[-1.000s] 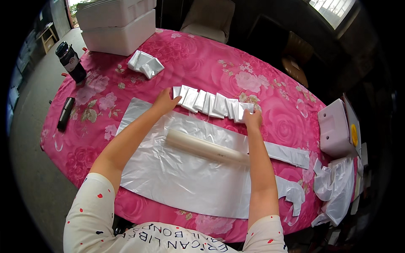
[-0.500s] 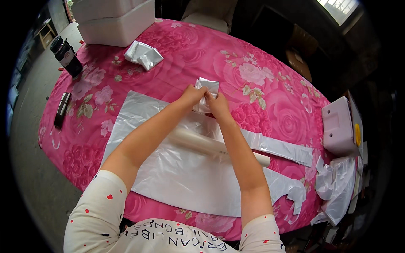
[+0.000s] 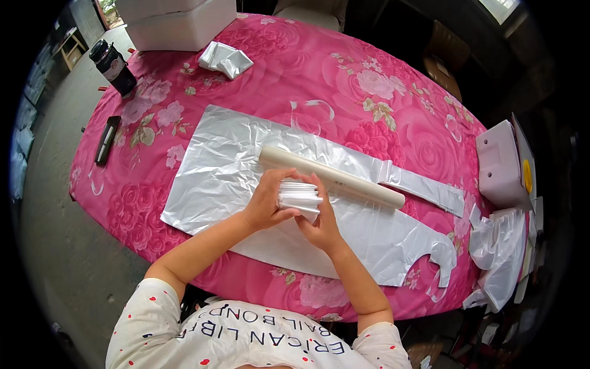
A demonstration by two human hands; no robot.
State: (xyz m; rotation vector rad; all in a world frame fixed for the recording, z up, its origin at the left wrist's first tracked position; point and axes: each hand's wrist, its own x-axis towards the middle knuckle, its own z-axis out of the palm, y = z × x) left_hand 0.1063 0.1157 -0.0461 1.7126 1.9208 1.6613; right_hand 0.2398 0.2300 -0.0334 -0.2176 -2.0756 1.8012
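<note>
My left hand (image 3: pixel 268 200) and my right hand (image 3: pixel 319 221) together hold a gathered stack of folded white plastic pieces (image 3: pixel 298 197) just above the table. Beneath them lies a large flat sheet of clear plastic film (image 3: pixel 209 172) spread on the pink flowered tablecloth (image 3: pixel 381 80). A cream-coloured roll (image 3: pixel 344 181) lies across the sheet, just beyond my fingers.
A small pile of folded white plastic (image 3: pixel 225 59) lies at the far side, near a white foam box (image 3: pixel 178 27). A dark jar (image 3: pixel 114 64) and a black remote (image 3: pixel 106 140) sit at the left. A pink box (image 3: pixel 501 166) and crumpled plastic (image 3: pixel 498 252) are at the right.
The row of folded pieces that lay spread beyond the roll has been gathered into one stack, and both hands have drawn it toward me, over the roll.
</note>
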